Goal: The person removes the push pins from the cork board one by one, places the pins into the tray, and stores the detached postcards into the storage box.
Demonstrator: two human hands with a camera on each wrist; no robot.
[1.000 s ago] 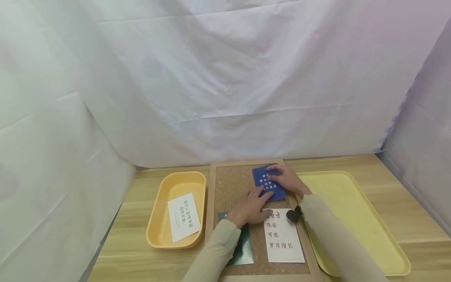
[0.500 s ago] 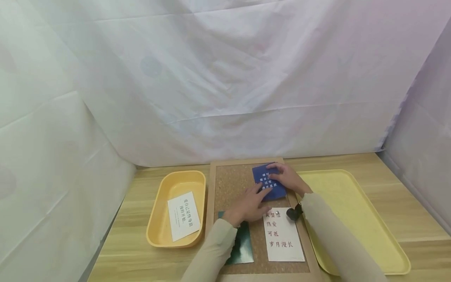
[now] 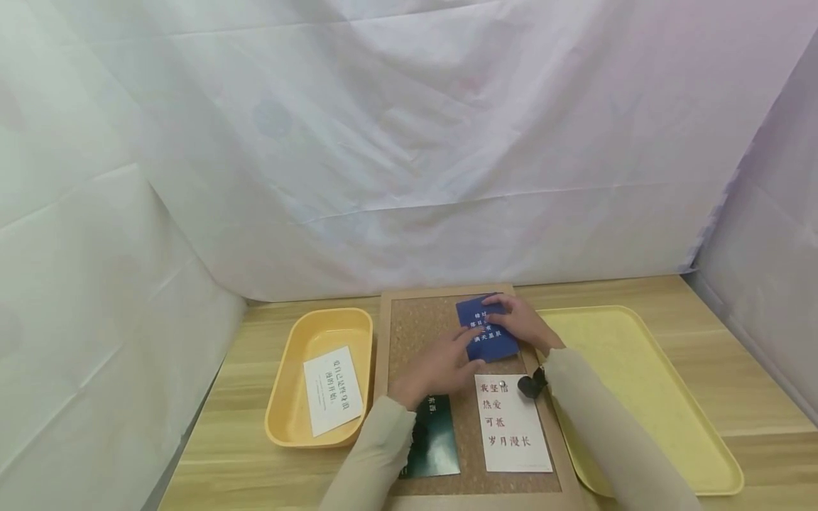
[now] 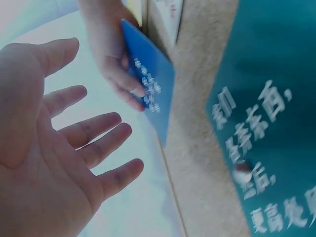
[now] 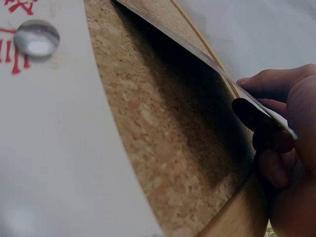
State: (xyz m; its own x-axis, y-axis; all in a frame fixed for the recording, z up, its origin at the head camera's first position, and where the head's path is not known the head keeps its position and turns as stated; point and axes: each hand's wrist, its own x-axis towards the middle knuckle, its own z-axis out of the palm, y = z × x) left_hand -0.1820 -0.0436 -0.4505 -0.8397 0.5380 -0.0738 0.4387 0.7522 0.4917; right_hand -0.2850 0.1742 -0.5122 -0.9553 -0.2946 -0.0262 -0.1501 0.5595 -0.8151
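Observation:
A blue card (image 3: 495,349) with white characters lies over the upper right of the wood-framed corkboard (image 3: 415,323). My right hand (image 3: 520,323) holds its right edge, and the right wrist view shows fingers on both faces of the card (image 5: 182,42), which is tilted up off the cork. Just left of it is my left hand (image 3: 441,365), which in the left wrist view has its fingers spread, apart from the card and holding nothing. Below lie a white card (image 3: 514,454) with red characters and a dark green card (image 3: 441,451), the latter partly covered by my left arm.
A clear pushpin (image 5: 37,38) sits on the white card, and another pin (image 4: 242,172) on the green card. To the left stands a yellow-orange basin (image 3: 281,404) holding a white card (image 3: 332,390). A flat yellow tray (image 3: 626,369) lies to the right.
My left hand has come off the blue card and drawn left, uncovering more of its characters and the white card's top. The right hand keeps its hold in the same place.

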